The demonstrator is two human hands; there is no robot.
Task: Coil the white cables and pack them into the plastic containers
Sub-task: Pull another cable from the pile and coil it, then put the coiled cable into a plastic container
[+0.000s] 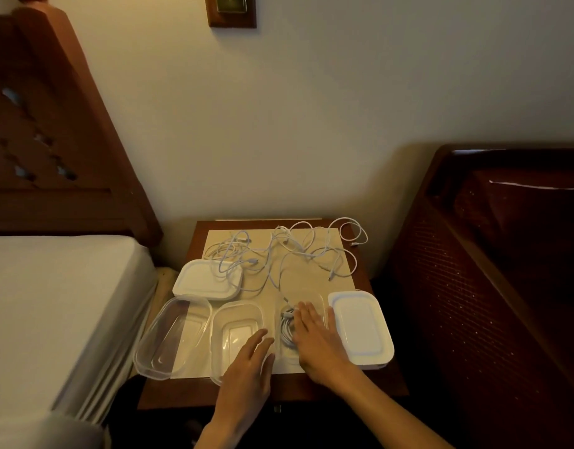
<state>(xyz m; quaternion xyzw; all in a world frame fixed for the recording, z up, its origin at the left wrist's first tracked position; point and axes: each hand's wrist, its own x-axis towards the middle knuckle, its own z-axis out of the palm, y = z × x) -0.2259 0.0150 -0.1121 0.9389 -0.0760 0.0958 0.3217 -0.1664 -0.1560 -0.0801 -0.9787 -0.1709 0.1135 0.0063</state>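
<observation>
On the bedside surface (pixel 360 388), head view only: three clear containers in a row along the near edge. Left container (pixel 172 338) sits tilted and partly off the surface's left edge, holding nothing. Middle container (pixel 238 332) also holds nothing. Right container (pixel 300 325) holds one coiled cable (pixel 287 327), coil lying flat inside.

Right hand (pixel 318 343) lies flat over that right container, fingers straight and together, palm down, pressing or covering the coil; grip not closed on anything. Left hand (pixel 250 361) hovers or rests over the near rim of the middle container, fingers extended and relaxed, holding nothing.

Key relation: loose cables (pixel 292 251) lie in a tangle on the far half of the surface, straight ahead of both hands, beyond the containers. Tangle spreads left-right; one strand drapes over the far-left lid (pixel 207 280), another loops off the far-right corner. Both hands are about equally near. My guess: the next cable goes to the middle container, right under the left hand.

Second lid (pixel 361 328) lies just right of the right hand, close enough to cap the filled container.

Surface is dark wood with a pale mat (pixel 311 241) under everything. Bed (pixel 52 303) with wooden headboard on the left, dark wood furniture (pixel 505 254) on the right, plain wall (pixel 279 124) behind. Dim, warm light.
</observation>
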